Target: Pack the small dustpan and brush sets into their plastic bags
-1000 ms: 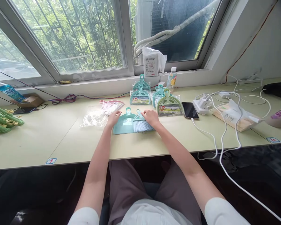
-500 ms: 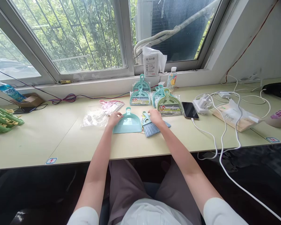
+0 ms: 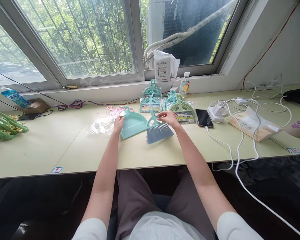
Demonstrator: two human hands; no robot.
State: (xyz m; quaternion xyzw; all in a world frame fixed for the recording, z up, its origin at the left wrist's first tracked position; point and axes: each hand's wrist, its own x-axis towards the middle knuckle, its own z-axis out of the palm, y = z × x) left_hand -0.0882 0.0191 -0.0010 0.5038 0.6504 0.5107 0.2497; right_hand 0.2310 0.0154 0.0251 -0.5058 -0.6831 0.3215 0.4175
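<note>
The little brush is lifted just over the desk, in front of the person. The right hand has its grip pinched on the brush near the thin handle, and the bristles fan out and point down. Just beside it is the dustpan. It is tipped up, and the left hand has its grip closed on the left edge.

The step looks like this: the brush and the dustpan are out of their bag, one in each hand, close but not joined. The brush handle is thin and only pinched, so any next move needs a firm hold.

Both are smooth, hard plastic in a soft blue-green. The dustpan is flat and wide like a scoop, with a ring at the top. The bristles look thin and bendy.

A crinkly clear bag lies left of the dustpan. Behind are more packed sets, shiny in their wrap. To the right lie a dark, flat phone and long white cables.
</note>
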